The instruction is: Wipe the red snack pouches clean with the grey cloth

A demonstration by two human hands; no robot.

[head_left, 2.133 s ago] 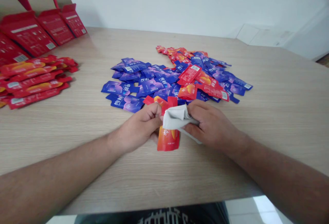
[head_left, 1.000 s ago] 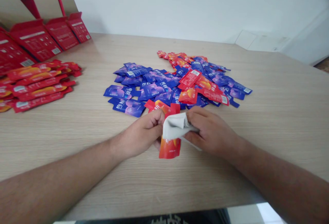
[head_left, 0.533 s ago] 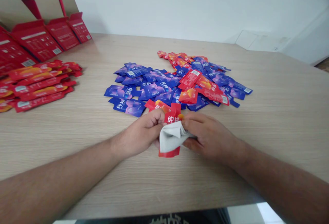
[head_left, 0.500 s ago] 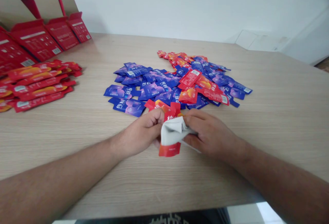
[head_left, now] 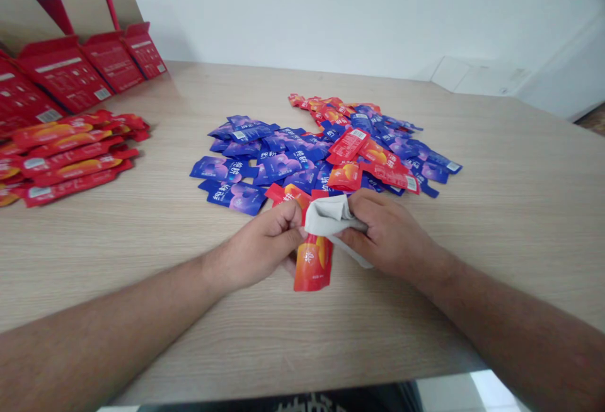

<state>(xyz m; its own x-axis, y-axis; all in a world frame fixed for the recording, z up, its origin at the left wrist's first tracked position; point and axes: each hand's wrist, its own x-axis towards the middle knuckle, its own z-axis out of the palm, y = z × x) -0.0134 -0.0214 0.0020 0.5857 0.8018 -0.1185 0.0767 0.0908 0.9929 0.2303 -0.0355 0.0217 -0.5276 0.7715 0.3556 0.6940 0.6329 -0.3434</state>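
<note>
My left hand point(head_left: 271, 240) is closed on the left edge of a red-orange pouch point(head_left: 313, 267), which hangs upright over the near part of the table. A folded pale grey cloth point(head_left: 326, 217) is gripped by my right hand point(head_left: 385, 234), thumb and fingers pinching it. The cloth lies across the upper part of the pouch and hides most of its top. Just beyond my hands lies a spread pile of blue-purple pouches point(head_left: 283, 163) mixed with red pouches point(head_left: 350, 145). One red pouch point(head_left: 286, 193) shows right behind my left fingers.
At the left, red pouches point(head_left: 75, 154) lie in a layered stack. Behind them several red boxes point(head_left: 66, 75) stand in a row with brown flaps raised. A white flat object point(head_left: 479, 76) is at the table's back right, near the wall. The table point(head_left: 189, 349) has its front edge close to me.
My right hand has moved the cloth upward along the pouch, uncovering its lower orange front. My left hand stays nearly still, holding the pouch.
</note>
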